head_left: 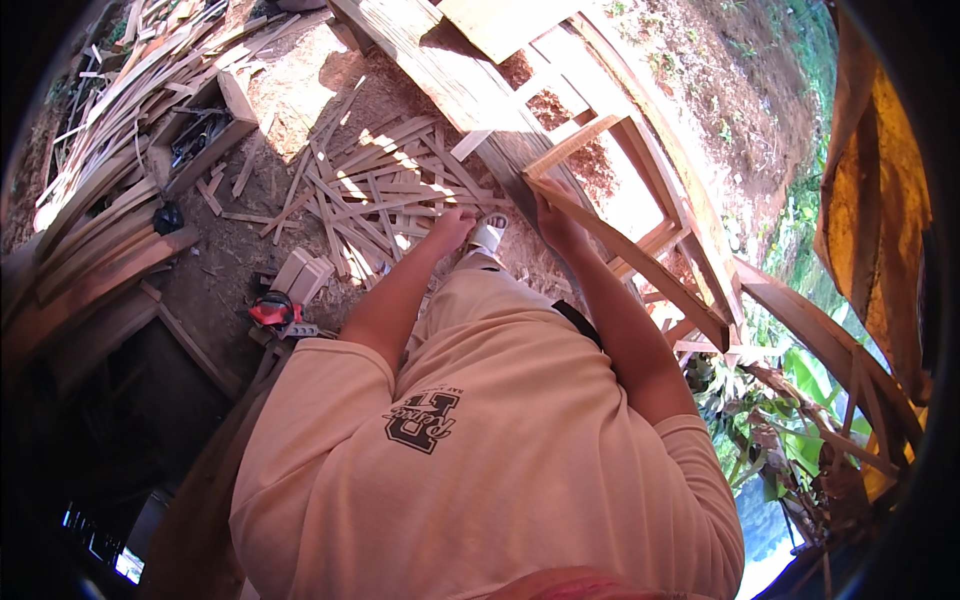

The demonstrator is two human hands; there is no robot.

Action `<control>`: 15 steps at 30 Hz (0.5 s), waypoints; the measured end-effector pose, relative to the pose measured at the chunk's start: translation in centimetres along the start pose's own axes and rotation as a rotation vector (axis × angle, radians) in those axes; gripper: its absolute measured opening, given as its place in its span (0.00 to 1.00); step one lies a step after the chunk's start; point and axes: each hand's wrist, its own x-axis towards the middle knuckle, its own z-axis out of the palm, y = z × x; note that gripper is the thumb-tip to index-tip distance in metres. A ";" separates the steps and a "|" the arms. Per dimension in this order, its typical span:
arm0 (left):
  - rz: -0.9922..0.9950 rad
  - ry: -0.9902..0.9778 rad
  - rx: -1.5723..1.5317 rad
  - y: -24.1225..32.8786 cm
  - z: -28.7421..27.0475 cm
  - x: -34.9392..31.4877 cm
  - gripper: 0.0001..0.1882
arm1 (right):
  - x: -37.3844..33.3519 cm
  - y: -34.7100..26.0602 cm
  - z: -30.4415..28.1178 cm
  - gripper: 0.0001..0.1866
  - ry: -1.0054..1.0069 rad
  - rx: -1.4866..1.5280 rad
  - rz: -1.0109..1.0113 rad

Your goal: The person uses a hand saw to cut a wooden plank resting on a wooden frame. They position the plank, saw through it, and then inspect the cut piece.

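Observation:
My right hand (562,228) is closed on a long wooden board (640,257), close to its upper end. That board runs down to the right, past my forearm. At its upper end it meets a shorter wooden piece (575,146) at an angle. Lower and to the left, my left hand (453,228) hangs in front of me with its fingers curled, apart from the board. Whatever those fingers may hold is hidden. Beyond my right hand lies a thick, weathered plank (450,75), used as a bench top.
Thin wood offcuts (375,195) litter the ground ahead. A wooden box (205,135) of tools stands at left, near stacked boards (120,270). A red and black power tool (275,312) sits beside wood blocks (303,275). Wooden framing (650,165) stands at right, below a yellow-brown sheet (880,200).

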 end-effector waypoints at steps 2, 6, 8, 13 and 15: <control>0.230 0.097 0.052 4.4 1.5 -0.2 0.24 | 0.2 0.2 0.4 0.10 0.001 0.005 0.003; 0.603 0.260 0.355 11.7 4.2 -1.0 0.30 | 0.1 -0.5 0.0 0.12 -0.042 -0.006 0.052; 0.630 0.325 0.389 13.2 5.7 -0.7 0.26 | 0.0 -0.1 0.5 0.13 -0.052 -0.018 0.087; 0.630 0.267 0.509 14.0 6.4 0.7 0.16 | 0.3 -0.1 1.0 0.10 0.002 -0.004 0.001; 0.738 0.262 0.655 13.8 6.3 1.1 0.13 | 0.3 -1.6 0.2 0.09 0.015 -0.006 0.084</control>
